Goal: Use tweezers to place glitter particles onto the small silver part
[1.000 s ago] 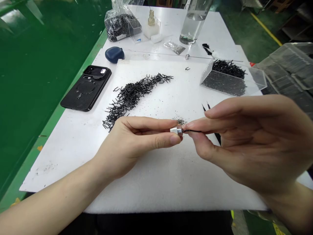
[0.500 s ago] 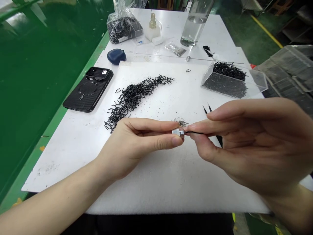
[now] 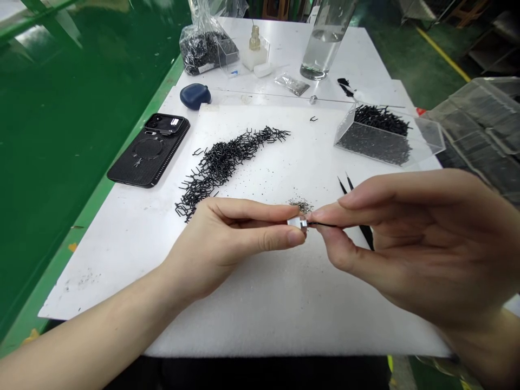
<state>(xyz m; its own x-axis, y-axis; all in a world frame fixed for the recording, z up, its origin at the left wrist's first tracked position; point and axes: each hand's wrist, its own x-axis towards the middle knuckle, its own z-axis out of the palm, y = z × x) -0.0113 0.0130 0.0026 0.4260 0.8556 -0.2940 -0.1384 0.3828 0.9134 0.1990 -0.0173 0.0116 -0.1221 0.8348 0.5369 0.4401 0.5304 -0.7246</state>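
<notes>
Left hand (image 3: pixel 227 238) and right hand (image 3: pixel 406 244) hold steady, with almost nothing shifted in this last second.
The left thumb and forefinger grasp a small silver metal block (image 3: pixel 297 222), and the right fingertips pinch a thin black wire (image 3: pixel 325 224) against its end, above the white foam board (image 3: pixel 252 319). Black tweezers (image 3: pixel 364 230) lie under the right hand; a curved heap of black wire staples (image 3: pixel 231 160) lies beyond the left.

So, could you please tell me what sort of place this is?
It looks like a factory workbench for small-parts assembly: the left hand pinches a small metal block, loose black wire pieces lie heaped on white foam, and more fill a clear acrylic tray.
</notes>
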